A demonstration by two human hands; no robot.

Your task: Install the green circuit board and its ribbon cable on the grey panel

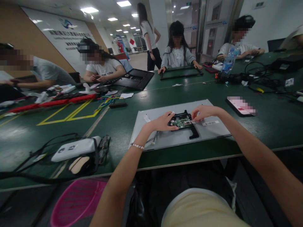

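A green circuit board (181,122) sits in a black plastic frame (194,131) on a flat grey panel (139,126). My left hand (162,122) grips the frame's left side, thumb along the near edge and fingers over the far edge. At the board's right edge, the fingertips of my right hand (201,113) are pinched together; whatever is between them is too small to make out. Thin cables (155,138) lie on the panel below my left wrist. A white label strip (210,123) is stuck to the panel right of the frame.
On the green table (189,91), a phone (241,106) lies at right, and a white device (75,148) with black straps lies at left. Farther off are a water bottle (228,60), cables and several seated people. A pink basket (78,198) stands below the table edge.
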